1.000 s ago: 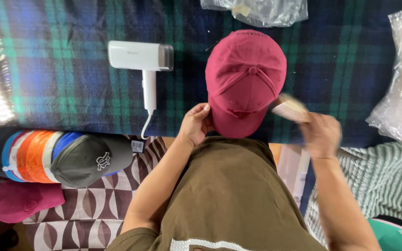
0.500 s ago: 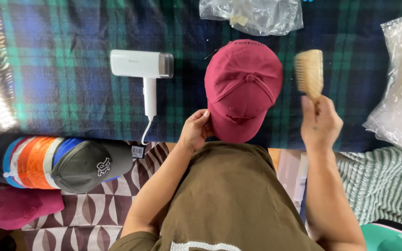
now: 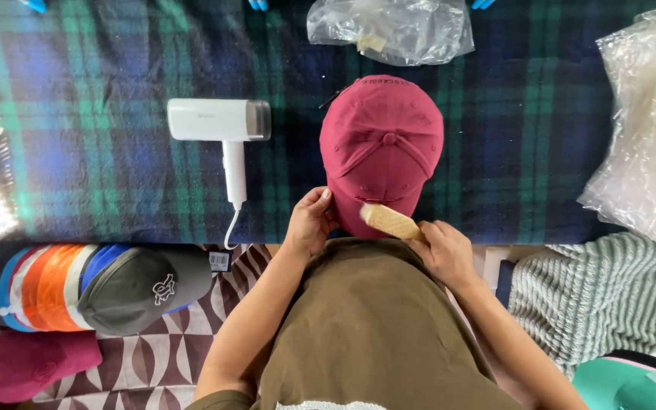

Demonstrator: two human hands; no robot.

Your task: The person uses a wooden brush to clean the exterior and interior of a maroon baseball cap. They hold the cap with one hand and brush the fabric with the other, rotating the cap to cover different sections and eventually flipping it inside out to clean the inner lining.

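Observation:
A dark red baseball cap [image 3: 382, 144] lies on a blue and green plaid cloth [image 3: 100, 175], its brim pointing toward me. My left hand [image 3: 310, 222] grips the near left edge of the brim. My right hand [image 3: 443, 251] holds a wooden brush [image 3: 389, 221] by its handle, with the brush head pressed on the near side of the cap. A white handheld steamer [image 3: 220, 129] lies on the cloth to the left of the cap.
A crumpled clear plastic bag [image 3: 390, 29] lies beyond the cap; a larger bag [image 3: 647, 129] sits at the right. A stack of caps [image 3: 85, 287] and another red cap [image 3: 24, 363] rest at lower left. A striped green textile [image 3: 601, 292] is at lower right.
My right hand brought the brush from up in the air at the right of the cap down onto the cap's near side. The left hand stayed on the brim.

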